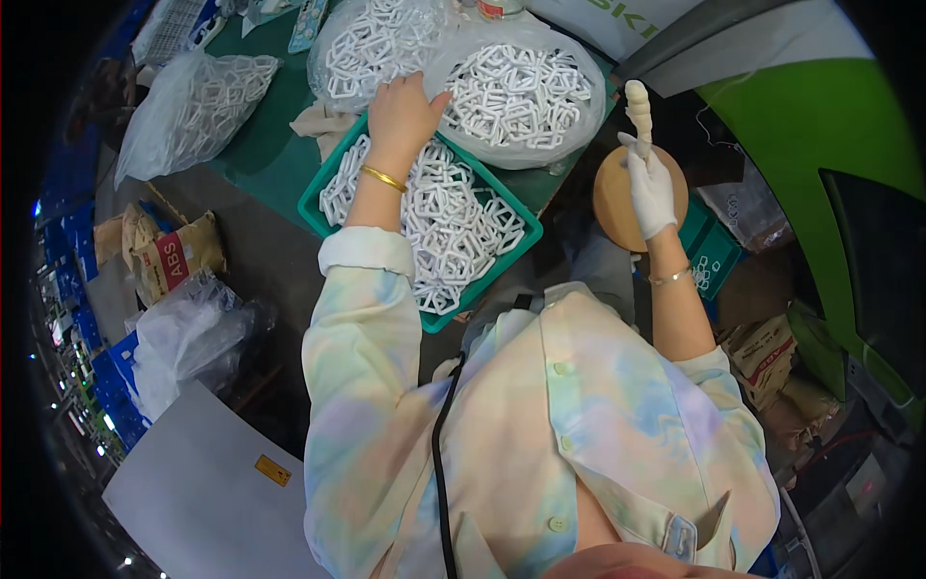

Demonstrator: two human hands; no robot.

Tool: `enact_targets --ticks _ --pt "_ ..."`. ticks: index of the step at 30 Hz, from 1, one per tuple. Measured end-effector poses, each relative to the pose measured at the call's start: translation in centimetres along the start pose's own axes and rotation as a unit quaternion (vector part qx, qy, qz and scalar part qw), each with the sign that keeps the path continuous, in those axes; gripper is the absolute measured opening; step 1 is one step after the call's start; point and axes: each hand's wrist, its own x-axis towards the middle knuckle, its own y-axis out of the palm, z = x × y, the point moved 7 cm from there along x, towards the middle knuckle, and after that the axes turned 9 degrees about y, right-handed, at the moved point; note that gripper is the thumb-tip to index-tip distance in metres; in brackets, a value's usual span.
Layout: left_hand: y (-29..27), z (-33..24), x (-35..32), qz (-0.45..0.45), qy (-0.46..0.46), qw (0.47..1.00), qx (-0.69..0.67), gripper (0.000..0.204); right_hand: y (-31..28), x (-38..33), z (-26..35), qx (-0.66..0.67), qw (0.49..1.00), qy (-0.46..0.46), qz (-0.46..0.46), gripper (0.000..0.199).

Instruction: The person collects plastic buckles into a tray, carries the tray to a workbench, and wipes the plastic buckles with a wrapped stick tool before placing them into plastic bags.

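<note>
My bare left hand [400, 111], with a gold bangle at its wrist, reaches across a green tray [529, 234]. The tray holds many loose white plastic chain links [449, 222]. This hand lies at the near edge of a clear bag of white links [371, 48]; its thumb stands apart from the bent fingers, whose tips are partly hidden. Beside the thumb is a second, wide-mouthed bag of links [521, 96]. Off to the right, my white-gloved right hand [652, 193] is closed round a cream, lumpy wrapped stick [639, 111] that points upward.
Under my right hand is a round wooden stool [610, 198]. A green bin [709, 253] with some links stands beyond it. Another bag of links [198, 111] lies at the table's left. Paper sacks [178, 256] and clear plastic wrap [193, 333] lie at left. A green-and-white machine [781, 125] rises at right.
</note>
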Motion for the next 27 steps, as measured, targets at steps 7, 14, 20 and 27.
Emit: enact_targets --ticks 7,14,20,27 --pt "3.0 -0.5 2.0 -0.042 -0.074 0.996 0.013 0.056 4.7 8.5 -4.0 0.088 0.983 0.160 -0.001 0.044" --pt "3.8 2.2 2.9 -0.214 -0.055 0.962 -0.163 0.032 7.4 10.1 0.9 0.185 0.978 0.102 -0.007 0.030" --pt "-2.9 1.7 1.8 -0.199 -0.212 0.666 -0.686 0.024 1.3 5.7 11.0 0.231 0.972 0.012 -0.040 0.026" --pt "-1.3 2.0 0.3 -0.222 -0.291 0.721 -0.588 0.021 2.7 7.9 8.4 0.134 0.989 0.059 0.010 0.030"
